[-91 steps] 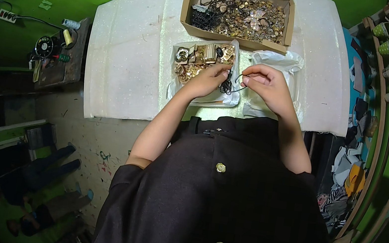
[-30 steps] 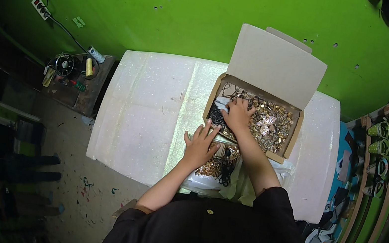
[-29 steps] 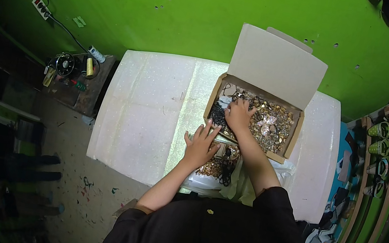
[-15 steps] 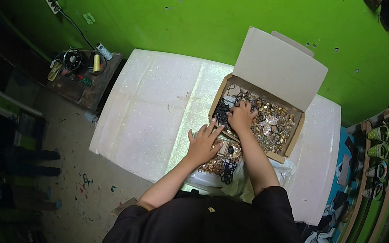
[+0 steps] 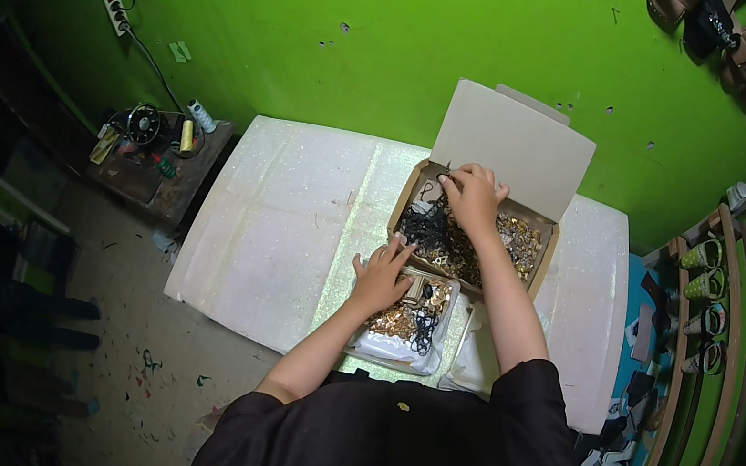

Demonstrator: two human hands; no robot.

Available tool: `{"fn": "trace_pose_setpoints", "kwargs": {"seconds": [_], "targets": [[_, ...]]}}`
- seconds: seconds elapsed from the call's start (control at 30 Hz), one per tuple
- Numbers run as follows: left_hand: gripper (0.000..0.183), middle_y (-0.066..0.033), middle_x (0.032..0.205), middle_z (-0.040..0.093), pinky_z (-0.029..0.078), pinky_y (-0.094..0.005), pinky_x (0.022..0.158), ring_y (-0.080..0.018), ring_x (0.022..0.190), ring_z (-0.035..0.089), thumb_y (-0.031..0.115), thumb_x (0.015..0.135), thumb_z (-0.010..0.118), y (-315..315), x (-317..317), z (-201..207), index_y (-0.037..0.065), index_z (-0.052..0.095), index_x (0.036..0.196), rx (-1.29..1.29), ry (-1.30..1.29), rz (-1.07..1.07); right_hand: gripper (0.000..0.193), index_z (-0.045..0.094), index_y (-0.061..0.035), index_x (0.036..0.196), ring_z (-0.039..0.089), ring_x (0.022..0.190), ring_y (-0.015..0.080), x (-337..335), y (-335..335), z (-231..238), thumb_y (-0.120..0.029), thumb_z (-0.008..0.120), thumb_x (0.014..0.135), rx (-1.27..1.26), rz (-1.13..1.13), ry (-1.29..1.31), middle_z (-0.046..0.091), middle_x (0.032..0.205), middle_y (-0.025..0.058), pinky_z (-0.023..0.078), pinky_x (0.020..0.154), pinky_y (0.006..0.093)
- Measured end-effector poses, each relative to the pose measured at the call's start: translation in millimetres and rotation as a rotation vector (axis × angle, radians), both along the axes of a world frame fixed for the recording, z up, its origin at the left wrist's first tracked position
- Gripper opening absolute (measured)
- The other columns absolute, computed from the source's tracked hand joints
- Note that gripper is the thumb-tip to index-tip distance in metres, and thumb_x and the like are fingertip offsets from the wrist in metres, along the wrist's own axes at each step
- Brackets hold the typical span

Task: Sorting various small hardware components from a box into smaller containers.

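Observation:
A cardboard box [image 5: 401, 194] stands with its lid raised, full of small gold and clear ornaments [image 5: 523, 241] and a tangle of black cords [image 5: 425, 228]. Above the box's far left part, my right hand [image 5: 472, 200] pinches some of the black cords, which hang from its fingertips. My left hand [image 5: 380, 277] rests with fingers spread at the box's near left corner, over the edge of a shallow white tray [image 5: 394, 348]. In that tray lie gold beads or ornaments [image 5: 394, 318] and more black cords [image 5: 423, 332]. What the left palm touches is hidden.
A glittery white sheet [image 5: 268, 227] covers the table against the green wall. At the far left, a small table [image 5: 171, 193] bears thread spools and a black wheel-like device. Sandals fill a wooden rack [image 5: 723, 276] on the right; a pale container [image 5: 474, 349] sits beside the tray.
My right hand has risen from the box's contents toward the lid, drawing black cords up. My left hand stays by the near left corner, and the tray shows more fully.

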State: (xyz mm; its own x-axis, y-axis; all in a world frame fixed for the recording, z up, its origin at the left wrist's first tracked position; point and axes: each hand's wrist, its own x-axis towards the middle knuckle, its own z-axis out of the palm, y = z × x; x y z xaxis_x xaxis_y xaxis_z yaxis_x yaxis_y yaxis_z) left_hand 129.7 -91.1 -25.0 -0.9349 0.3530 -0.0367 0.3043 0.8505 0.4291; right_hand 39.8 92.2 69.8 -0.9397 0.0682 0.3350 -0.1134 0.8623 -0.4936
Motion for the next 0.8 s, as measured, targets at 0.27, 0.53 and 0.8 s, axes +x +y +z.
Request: {"fn": "trace_pose_setpoints", "kwargs": {"seconds": [0.27,0.53,0.8], "targets": [[0.044,-0.0131,0.128,0.050,0.025,-0.0532,0.101,-0.0287,0.123,0.043,0.028,0.082,0.060,2,-27,25,0.014,0.053,0.123,0.453,0.082,0.117,0.024,0.071,-0.0133,0.090,0.053,0.101,0.0207,-4,0,69,-0.034,0.061,0.084,0.005,0.098,0.057,0.063,0.097,0.0030,0.020,0.093,0.0543],[0.063,-0.0184,0.127,0.046,0.038,-0.0410,0.097,-0.0282,0.117,0.046,0.021,0.080,0.068,20,-67,104,0.001,0.038,0.132,0.936,0.316,0.139,0.026,0.072,-0.0157,0.093,0.062,0.081,0.0161,3,11,86,-0.038,0.064,0.081,-0.197,0.264,-0.088,0.069,0.082,0.0035,0.024,0.083,0.0369],[0.035,-0.0039,0.097,0.062,0.047,-0.0229,0.075,-0.0091,0.085,0.058,0.013,0.086,0.064,30,-92,102,-0.001,0.054,0.117,1.095,-0.144,-0.208,0.025,0.071,-0.0141,0.094,0.063,0.082,0.0164,18,19,71,-0.035,0.064,0.082,-0.260,0.297,-0.197,0.070,0.083,0.0027,0.028,0.085,0.0402]]}}
